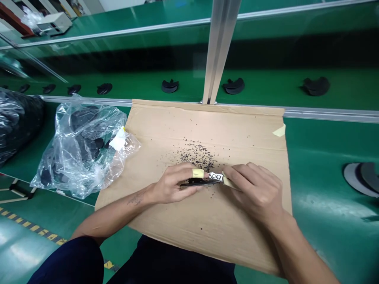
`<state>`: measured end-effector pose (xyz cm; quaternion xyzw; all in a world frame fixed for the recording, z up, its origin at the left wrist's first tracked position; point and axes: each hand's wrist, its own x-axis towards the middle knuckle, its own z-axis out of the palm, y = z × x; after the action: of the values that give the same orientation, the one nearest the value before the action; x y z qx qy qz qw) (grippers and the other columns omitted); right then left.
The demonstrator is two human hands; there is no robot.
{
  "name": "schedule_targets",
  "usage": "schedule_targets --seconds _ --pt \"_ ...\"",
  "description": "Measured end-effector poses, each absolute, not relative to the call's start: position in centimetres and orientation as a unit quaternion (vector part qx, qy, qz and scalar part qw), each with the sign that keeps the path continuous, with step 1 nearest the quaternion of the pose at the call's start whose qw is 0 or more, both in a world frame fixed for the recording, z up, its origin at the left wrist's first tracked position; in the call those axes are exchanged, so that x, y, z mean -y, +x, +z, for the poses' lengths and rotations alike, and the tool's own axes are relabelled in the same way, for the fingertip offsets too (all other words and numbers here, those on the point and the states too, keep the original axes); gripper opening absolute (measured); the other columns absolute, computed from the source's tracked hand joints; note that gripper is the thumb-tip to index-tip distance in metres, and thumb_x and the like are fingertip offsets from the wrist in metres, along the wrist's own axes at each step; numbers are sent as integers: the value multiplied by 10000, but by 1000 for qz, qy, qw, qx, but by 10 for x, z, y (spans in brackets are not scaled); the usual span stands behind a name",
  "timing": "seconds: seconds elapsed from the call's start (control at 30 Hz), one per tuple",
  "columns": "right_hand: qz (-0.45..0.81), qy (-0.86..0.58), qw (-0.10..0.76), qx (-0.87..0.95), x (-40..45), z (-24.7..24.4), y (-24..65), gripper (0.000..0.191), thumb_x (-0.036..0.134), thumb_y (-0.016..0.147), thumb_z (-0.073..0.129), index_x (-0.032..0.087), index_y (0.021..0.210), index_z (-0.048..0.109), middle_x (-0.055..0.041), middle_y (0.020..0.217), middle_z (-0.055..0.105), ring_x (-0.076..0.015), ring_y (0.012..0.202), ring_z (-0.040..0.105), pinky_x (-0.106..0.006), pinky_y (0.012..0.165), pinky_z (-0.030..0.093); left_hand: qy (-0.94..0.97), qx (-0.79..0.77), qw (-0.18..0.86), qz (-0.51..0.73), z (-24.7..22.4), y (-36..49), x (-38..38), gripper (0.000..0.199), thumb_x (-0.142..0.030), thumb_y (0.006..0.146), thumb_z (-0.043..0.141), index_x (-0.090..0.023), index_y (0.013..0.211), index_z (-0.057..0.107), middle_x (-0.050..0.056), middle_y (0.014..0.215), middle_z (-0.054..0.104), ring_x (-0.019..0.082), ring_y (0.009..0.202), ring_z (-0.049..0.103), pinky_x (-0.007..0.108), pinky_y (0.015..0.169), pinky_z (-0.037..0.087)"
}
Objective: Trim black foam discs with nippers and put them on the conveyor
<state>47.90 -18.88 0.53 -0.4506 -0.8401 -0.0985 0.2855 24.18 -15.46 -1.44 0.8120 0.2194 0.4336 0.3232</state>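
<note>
Above a sheet of brown cardboard [183,221], my left hand [174,183] pinches a thin black plastic part [198,182] between thumb and fingers. Yellow tape wraps one of its fingers. My right hand [257,189] is closed around a pair of nippers [216,177] with a silver head and pale handles. The head touches or nearly touches the right end of the black part; the jaw tips are too small to make out. Many tiny black scraps [197,156] lie scattered on the cardboard just beyond my hands.
A clear plastic bag [85,150] of black parts lies left of the cardboard, with a dark bag [17,122] beyond. Black curved pieces [170,86] stand spaced along the green bench behind a metal post [220,51]. Another curved piece [363,178] sits at right.
</note>
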Motion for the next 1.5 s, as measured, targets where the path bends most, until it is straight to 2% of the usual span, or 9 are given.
schedule_targets --seconds 0.17,0.33,0.47,0.6,0.8,0.97,1.1,1.33,1.5 --pt "-82 -489 238 835 186 5 482 117 217 988 564 176 1015 671 -49 821 696 -177 724 519 -315 646 345 796 -299 330 410 -15 242 155 291 -249 928 672 -168 1207 683 66 942 744 141 784 668 261 684 568" --pt "-79 -550 177 813 180 2 488 351 438 1039 446 160 1059 659 -108 878 682 -245 820 533 -349 678 331 645 -371 538 396 -23 239 147 337 -398 919 695 -130 1122 714 105 1048 773 194 932 741 300 818 613" --pt "-83 -561 170 806 177 0 492 376 426 1036 399 161 1080 663 -129 911 683 -281 858 531 -377 694 346 508 -382 670 384 -27 241 141 472 -480 817 792 -121 1115 723 113 1055 782 238 946 758 356 855 632" --pt "-103 -567 175 798 174 -7 499 339 366 1016 403 163 1050 672 -134 933 669 -285 840 540 -403 721 385 482 -364 700 382 -17 236 133 555 -629 948 546 -123 1066 740 130 946 787 254 924 765 393 829 645" --pt "-114 -562 212 792 165 -27 514 292 303 969 429 181 1035 686 -146 940 641 -301 820 568 -409 678 415 713 -392 467 347 30 192 77 549 -577 1028 406 -144 990 741 76 829 729 205 846 720 336 781 610" --pt "-115 -570 225 782 163 -33 513 355 399 1003 392 180 1001 672 -159 967 651 -323 834 604 -437 677 449 822 -501 124 239 57 168 -24 258 -323 992 570 -157 1153 685 104 1110 684 249 1130 630 396 1053 491" --pt "-104 -576 228 778 162 -35 515 360 414 1001 405 177 1015 677 -164 992 664 -331 854 626 -453 699 476 804 -546 102 210 51 160 -95 247 -187 947 625 -120 1182 664 149 1261 646 265 1266 564 418 1158 410" --pt "-87 -587 232 771 167 -37 517 342 404 1004 421 207 1079 691 -151 1034 687 -327 920 642 -465 753 514 770 -604 151 143 21 143 -146 316 -361 984 625 -154 1223 627 97 1251 641 228 1105 651 444 959 572" --pt "-97 -582 236 772 169 -35 515 331 360 1014 424 188 1100 694 -157 1058 688 -332 960 644 -461 753 527 728 -638 166 186 -3 170 -164 353 -355 981 629 -150 1267 605 109 1292 622 245 1151 636 469 986 560"
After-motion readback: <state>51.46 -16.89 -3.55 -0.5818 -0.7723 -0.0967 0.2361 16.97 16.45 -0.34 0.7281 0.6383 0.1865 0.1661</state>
